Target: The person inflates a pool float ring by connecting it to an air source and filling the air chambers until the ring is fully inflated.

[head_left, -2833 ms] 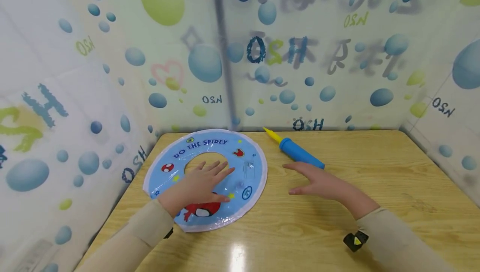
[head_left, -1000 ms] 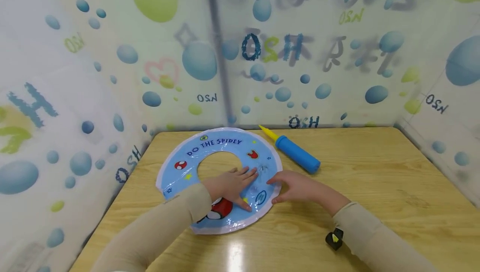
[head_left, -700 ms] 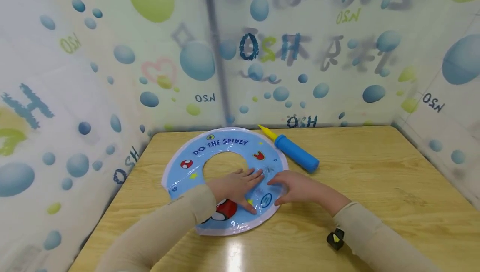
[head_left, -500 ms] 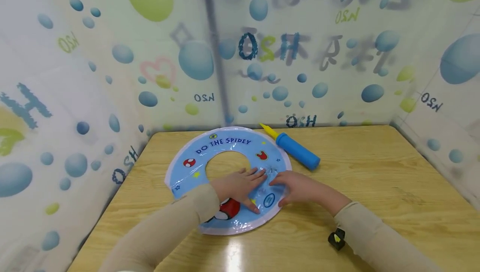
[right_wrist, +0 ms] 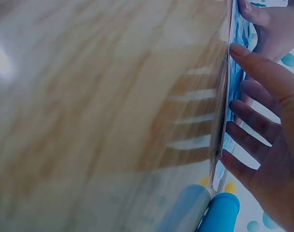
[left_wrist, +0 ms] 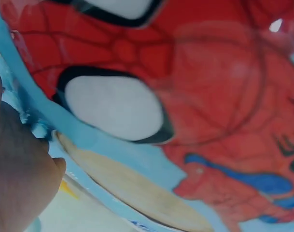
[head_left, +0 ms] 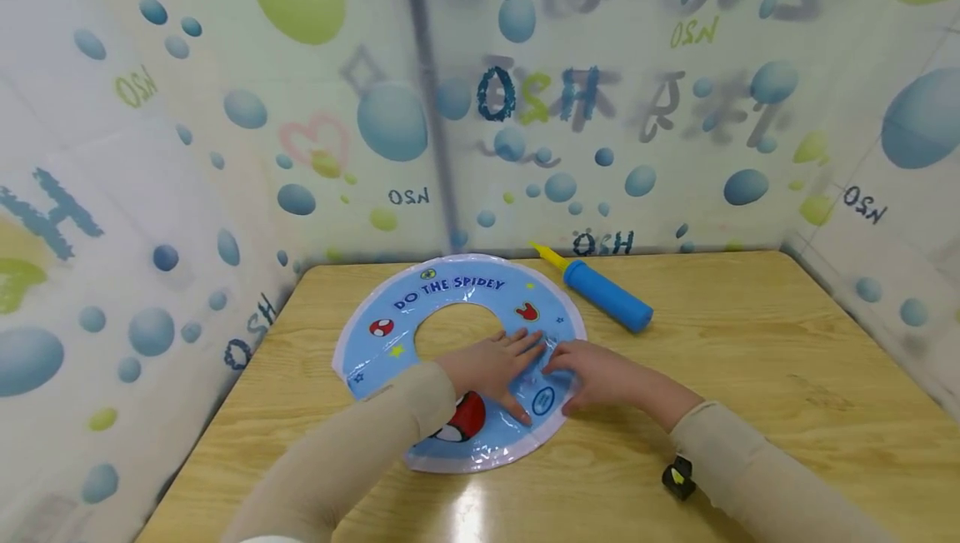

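A flat, limp swim ring (head_left: pixel 375 293) lies on the table, pale blue with a whitish rim and Spidey print. My left hand (head_left: pixel 491 368) rests on its right part with fingers spread. In the left wrist view the red Spidey figure (left_wrist: pixel 209 82) fills most of the frame, and a bit of the left hand (left_wrist: pixel 21 169) shows at the left. At the ring's right edge my right hand (head_left: pixel 603 376) touches the rim with loosely bent fingers. The right wrist view has the right hand (right_wrist: pixel 277 130) with fingers apart along that edge, no pinch visible.
A blue hand pump (head_left: pixel 609 295) with a yellow nozzle lies behind the right hand, close to the ring's rim. The wooden table (head_left: pixel 750 343) meets a patterned curtain (head_left: pixel 637 110) at the back, and similar sheets stand at both sides.
Both hands came down onto the ring's right side, the left moving right from its middle. The ring slid right across the table, and lately the pump shifted slightly right and back.
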Available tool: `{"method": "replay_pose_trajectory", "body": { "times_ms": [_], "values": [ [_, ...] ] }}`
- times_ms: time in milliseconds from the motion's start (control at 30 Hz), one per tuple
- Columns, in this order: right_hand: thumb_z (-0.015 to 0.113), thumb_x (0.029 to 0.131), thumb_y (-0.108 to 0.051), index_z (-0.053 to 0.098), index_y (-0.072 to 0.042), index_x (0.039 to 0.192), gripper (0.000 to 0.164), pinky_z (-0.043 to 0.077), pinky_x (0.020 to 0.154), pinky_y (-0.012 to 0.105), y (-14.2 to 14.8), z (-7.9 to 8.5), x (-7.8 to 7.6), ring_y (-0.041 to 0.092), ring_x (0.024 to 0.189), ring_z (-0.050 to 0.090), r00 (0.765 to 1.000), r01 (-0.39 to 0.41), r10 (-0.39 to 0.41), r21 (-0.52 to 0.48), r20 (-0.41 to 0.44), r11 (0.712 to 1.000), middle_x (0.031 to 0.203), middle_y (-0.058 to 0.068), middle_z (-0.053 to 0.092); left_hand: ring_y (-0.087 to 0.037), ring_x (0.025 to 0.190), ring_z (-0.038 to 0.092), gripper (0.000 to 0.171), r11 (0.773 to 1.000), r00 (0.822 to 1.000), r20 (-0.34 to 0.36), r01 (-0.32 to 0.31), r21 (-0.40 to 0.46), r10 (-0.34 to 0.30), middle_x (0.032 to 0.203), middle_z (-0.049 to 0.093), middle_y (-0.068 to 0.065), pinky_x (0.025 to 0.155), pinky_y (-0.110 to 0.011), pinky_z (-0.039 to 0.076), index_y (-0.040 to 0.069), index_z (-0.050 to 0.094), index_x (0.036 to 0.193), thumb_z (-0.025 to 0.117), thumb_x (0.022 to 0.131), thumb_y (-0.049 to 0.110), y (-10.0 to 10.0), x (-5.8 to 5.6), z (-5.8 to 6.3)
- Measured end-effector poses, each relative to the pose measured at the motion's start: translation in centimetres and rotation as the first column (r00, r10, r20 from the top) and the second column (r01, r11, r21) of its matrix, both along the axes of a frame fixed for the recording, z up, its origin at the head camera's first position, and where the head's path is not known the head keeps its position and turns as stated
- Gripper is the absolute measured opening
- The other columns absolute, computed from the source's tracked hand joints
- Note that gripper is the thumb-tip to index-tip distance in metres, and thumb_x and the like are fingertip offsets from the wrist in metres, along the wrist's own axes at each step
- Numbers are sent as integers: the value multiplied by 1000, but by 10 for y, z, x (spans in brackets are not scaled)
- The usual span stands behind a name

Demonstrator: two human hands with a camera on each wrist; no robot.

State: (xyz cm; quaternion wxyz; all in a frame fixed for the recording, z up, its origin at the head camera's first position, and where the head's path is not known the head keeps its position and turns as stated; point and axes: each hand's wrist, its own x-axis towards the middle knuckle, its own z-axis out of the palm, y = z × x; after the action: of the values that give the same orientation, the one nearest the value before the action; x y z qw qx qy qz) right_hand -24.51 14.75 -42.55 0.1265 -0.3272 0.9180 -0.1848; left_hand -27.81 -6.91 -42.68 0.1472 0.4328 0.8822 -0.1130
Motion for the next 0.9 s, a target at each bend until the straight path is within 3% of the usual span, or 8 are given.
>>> {"method": "replay_pose_trajectory", "body": {
  "times_ms": [333, 533, 900],
  "values": [
    [87, 74, -29, 69, -14, 118, 50, 40, 103, 45, 0, 0, 2, 24, 118, 50, 1000, 7, -7, -13, -7, 1000, 117, -3, 57, -24, 147, -7, 116, 1000, 997, 74, -25, 6, 25, 162, -9, 3, 116, -48, 8, 21, -1, 157, 57, 75, 79, -1, -5, -6],
    [86, 74, -31, 68, -14, 120, 52, 40, 103, 45, -3, -1, -1, 25, 118, 50, 999, -34, 33, -23, -17, 999, 115, -3, 58, -24, 147, -10, 115, 999, 996, 81, -45, 0, 44, 162, -10, 4, 116, -49, 5, 21, -2, 157, 58, 76, 77, -4, -3, -6],
    [82, 80, -28, 65, -16, 123, 48, 36, 106, 45, -12, -2, -7, 23, 129, 45, 993, -48, 58, -105, 99, 993, 129, -4, 57, -23, 147, -12, 114, 998, 990, 121, -67, 2, 66, 162, -12, 4, 116, -49, 1, 21, -2, 157, 59, 78, 74, -2, -4, -4]
  ]
}}
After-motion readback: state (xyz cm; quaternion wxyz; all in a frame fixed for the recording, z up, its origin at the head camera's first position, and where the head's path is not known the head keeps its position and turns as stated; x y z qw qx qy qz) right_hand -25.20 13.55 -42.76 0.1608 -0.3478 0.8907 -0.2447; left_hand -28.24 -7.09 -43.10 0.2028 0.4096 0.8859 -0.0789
